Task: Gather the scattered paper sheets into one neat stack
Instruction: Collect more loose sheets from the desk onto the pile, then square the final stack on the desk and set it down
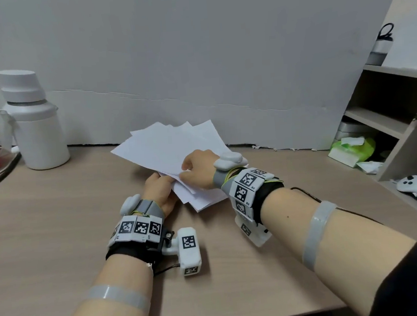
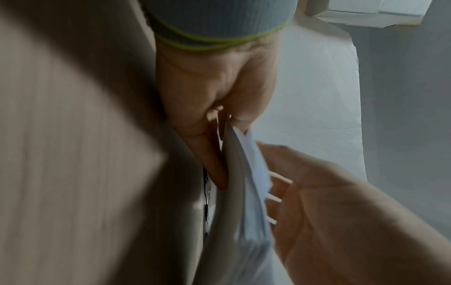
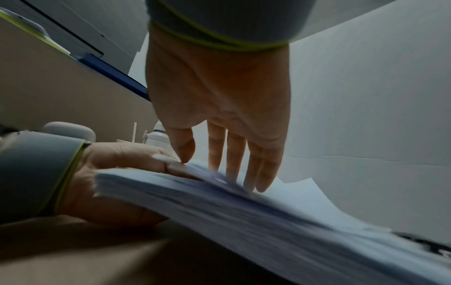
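1 fanned bundle of paper sheets point(image 1: 174, 148) between 2 hands: left hand point(image 1: 160, 190) pinching its edge, right hand point(image 1: 199, 168) flat-fingered on top.

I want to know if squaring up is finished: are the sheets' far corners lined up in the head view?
No: the paper sheets fan out, with several separate corners showing at the far end.

Each wrist wore a grey ribbed cuff point(image 1: 148, 208) edged in yellow-green, a black strap and a band of white blocks point(image 1: 245, 187) printed with black square markers (one read R4). A white camera housing point(image 1: 189, 249) hung by a thin black cable. Translucent grey bands point(image 1: 316, 234) circled both forearms; a black sleeve point(image 1: 415, 281) covered the right upper arm.
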Demonstrator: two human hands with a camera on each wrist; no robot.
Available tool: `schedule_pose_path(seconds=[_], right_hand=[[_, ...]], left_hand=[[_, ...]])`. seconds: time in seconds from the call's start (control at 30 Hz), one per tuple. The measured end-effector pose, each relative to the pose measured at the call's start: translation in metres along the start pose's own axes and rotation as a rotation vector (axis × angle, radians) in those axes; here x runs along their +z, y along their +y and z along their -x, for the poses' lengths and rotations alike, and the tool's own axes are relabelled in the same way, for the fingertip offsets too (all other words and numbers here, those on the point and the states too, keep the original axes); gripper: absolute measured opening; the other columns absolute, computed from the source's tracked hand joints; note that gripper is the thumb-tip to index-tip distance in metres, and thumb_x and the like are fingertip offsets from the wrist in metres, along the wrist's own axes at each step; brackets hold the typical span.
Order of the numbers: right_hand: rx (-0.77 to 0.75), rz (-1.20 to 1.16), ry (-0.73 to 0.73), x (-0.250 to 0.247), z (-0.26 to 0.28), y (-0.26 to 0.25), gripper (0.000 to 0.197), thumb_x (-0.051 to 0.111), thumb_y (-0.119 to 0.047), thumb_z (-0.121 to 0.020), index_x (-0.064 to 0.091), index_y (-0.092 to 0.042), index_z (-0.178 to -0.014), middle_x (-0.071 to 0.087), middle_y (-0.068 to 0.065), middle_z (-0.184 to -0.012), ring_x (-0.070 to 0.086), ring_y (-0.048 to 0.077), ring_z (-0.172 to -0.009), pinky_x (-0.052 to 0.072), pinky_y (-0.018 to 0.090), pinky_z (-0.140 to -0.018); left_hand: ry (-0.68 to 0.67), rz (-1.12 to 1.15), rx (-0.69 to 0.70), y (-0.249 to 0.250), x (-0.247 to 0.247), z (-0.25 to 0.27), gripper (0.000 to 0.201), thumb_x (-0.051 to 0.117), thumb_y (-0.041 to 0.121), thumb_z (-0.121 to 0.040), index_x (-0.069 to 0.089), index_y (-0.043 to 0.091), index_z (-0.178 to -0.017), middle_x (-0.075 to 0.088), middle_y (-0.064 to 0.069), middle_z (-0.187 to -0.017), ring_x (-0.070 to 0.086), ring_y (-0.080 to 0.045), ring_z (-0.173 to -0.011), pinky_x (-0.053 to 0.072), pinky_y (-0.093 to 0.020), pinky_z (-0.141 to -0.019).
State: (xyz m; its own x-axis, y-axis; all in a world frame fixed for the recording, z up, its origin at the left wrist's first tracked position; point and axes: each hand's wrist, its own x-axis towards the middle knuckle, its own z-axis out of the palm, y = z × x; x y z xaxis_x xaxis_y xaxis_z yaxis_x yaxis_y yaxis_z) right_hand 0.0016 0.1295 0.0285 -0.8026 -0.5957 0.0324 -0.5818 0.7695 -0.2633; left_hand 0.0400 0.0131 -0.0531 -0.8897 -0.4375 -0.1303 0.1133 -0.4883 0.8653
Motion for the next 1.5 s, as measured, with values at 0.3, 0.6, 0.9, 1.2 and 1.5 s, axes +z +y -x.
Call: schedule_pose_path(seconds=[0.3,0.6,0.9,1.2,1.5], right_hand=[[0.04,-0.104,-0.126,0.003,0.0,0.008,0.033,0.045,-0.033,-0.093,0.044,-0.02,-0.062,0.049,0.0,-0.068,0.045,0.025,-0.069,0.029,0.032,-0.056],[0.08,-0.232,-0.181,0.015,-0.001,0.022,0.03,0.051,-0.027,-0.088,0.074,-0.013,-0.104,0.072,0.005,-0.11,0.064,0.029,-0.103,0.05,0.038,-0.094],[0.247,-0.163,-0.072,-0.016,0.002,0.075,0.035,0.056,-0.034,-0.076,0.073,-0.02,-0.103,0.073,0.002,-0.102,0.067,0.027,-0.1,0.053,0.036,-0.093],[0.557,-0.694,0.264,-0.054,0.033,0.152,0.09,0.08,-0.047,-0.068,0.041,-0.01,-0.14,0.058,0.005,-0.126,0.06,0.03,-0.109,0.052,0.039,-0.088],[0.297,-1.179,0.523,-0.089,0.043,0.174,0.042,0.086,-0.011,-0.07,0.069,-0.006,-0.107,0.075,0.009,-0.099,0.073,0.028,-0.09,0.059,0.048,-0.084]], left_hand=[[-0.104,0.08,-0.168,0.005,0.004,0.008,0.017,0.045,0.003,-0.075,0.056,0.003,-0.087,0.057,-0.016,-0.092,0.059,-0.031,-0.088,0.055,-0.041,-0.078],[0.025,-0.083,-0.205,0.004,0.007,0.007,0.031,0.053,0.0,-0.092,0.055,-0.009,-0.121,0.065,-0.025,-0.116,0.068,-0.04,-0.095,0.059,-0.049,-0.078],[0.031,-0.232,-0.108,0.003,0.013,0.011,0.038,0.038,-0.024,-0.089,0.058,0.001,-0.109,0.063,-0.019,-0.107,0.063,-0.037,-0.097,0.054,-0.046,-0.085],[-0.108,-0.375,0.055,0.046,0.037,0.026,0.02,0.052,-0.012,-0.091,0.061,0.006,-0.088,0.065,-0.01,-0.083,0.061,-0.027,-0.076,0.053,-0.036,-0.072],[-0.219,-0.441,0.181,0.063,0.07,0.022,0.022,0.057,-0.013,-0.085,0.069,0.006,-0.09,0.069,-0.014,-0.091,0.063,-0.034,-0.095,0.05,-0.045,-0.095]])
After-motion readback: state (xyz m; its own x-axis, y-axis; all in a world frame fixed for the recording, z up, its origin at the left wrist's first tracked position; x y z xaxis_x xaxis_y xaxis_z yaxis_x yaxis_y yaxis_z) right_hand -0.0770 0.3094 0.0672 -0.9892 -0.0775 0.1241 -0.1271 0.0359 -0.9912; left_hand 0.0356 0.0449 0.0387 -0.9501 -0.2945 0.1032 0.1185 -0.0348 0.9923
